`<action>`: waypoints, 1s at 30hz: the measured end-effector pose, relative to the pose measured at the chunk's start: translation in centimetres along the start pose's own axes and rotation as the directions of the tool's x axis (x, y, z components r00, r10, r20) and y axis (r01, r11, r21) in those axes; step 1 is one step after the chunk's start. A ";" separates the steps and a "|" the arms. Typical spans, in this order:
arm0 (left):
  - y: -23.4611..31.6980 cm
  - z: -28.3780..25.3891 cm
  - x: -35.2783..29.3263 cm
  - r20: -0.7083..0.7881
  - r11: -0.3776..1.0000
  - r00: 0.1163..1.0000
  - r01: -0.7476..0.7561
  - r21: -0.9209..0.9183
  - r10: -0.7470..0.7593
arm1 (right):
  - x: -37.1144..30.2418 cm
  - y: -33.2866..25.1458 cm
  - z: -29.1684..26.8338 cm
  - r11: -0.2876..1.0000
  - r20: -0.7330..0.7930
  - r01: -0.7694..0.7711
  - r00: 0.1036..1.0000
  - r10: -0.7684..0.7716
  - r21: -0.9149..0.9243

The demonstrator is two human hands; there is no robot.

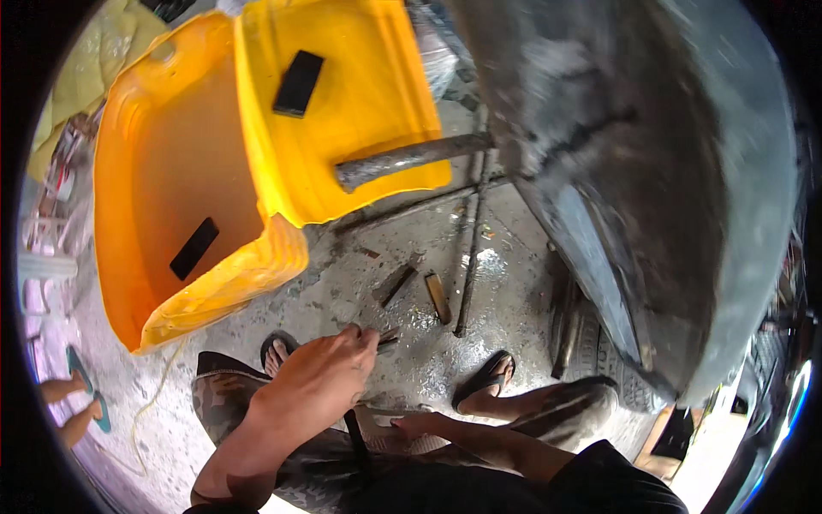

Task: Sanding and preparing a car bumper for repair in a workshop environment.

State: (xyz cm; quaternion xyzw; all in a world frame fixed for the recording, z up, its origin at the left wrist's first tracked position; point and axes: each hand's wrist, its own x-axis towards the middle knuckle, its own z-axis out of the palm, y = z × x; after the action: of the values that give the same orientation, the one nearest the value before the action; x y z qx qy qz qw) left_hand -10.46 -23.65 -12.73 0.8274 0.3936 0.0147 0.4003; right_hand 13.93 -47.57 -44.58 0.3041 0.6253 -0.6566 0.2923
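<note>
Strip [390,335], greyish, long axis pointing rightward, is pinched in left hand [332,363], the nearer; right hand [417,426] lies farther back, its grip not discernible.

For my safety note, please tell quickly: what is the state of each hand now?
Left hand: fingers curled closed; whether it grips the small dark piece by its fingertips cannot be told.
Right hand: open or closed cannot be told.

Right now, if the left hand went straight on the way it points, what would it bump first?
Probably the small brown block on the floor, though the dark block beside it is close too. The left hand may be higher, so it could pass over both.
</note>
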 end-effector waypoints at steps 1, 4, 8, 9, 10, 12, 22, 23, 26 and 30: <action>0.1 0.0 -0.6 -0.009 1.000 1.000 0.000 0.005 0.000 | 0.5 -0.8 -0.8 0.998 0.049 0.023 0.999 -0.021 -0.050; 0.5 0.8 -1.3 -0.048 0.999 0.998 -0.029 0.041 0.031 | 1.3 -3.0 -2.6 0.977 0.172 0.081 0.984 -0.047 -0.199; 2.7 1.0 -1.6 -0.027 0.996 0.997 -0.077 0.049 0.078 | 0.8 -4.4 -5.2 0.963 0.036 0.039 0.999 -0.030 -0.266; 3.3 0.9 -2.3 -0.007 0.993 0.996 -0.089 0.072 0.090 | 0.5 -5.4 -5.9 0.977 -0.081 0.015 0.996 -0.033 -0.213; 3.8 1.0 -2.2 -0.034 0.995 0.995 -0.090 0.039 0.091 | 0.0 -5.9 -6.6 0.978 -0.189 -0.028 0.982 -0.012 -0.206; 4.3 1.6 -2.0 -0.089 0.992 0.989 -0.110 0.067 0.116 | -0.9 -6.8 -8.0 0.976 -0.362 -0.077 0.932 -0.002 -0.206; 9.9 0.9 1.8 -0.358 0.987 0.934 -0.072 -0.141 0.017 | -32.1 -11.4 -2.6 0.781 -0.959 0.610 -0.119 0.257 0.134; 10.7 0.9 2.4 -0.356 0.991 0.933 -0.086 -0.101 0.045 | -33.0 -9.7 -2.5 0.626 -0.894 0.779 -0.295 0.337 -0.021; 13.3 1.0 4.6 -0.335 0.916 0.891 -0.372 -0.154 0.306 | -34.8 -4.7 -4.6 0.151 -0.728 0.927 -0.365 0.581 -0.344; 18.5 0.8 7.7 -0.144 0.667 0.692 -0.588 0.458 0.708 | -35.4 1.6 -9.7 -0.387 -0.594 0.633 -0.146 0.791 -0.671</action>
State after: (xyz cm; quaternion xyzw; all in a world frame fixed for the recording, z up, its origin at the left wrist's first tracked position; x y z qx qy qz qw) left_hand 6.97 -25.88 -3.03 0.9605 0.1216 0.2115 0.1342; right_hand 38.31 -37.88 -18.89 -0.2004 0.1546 0.3417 0.9051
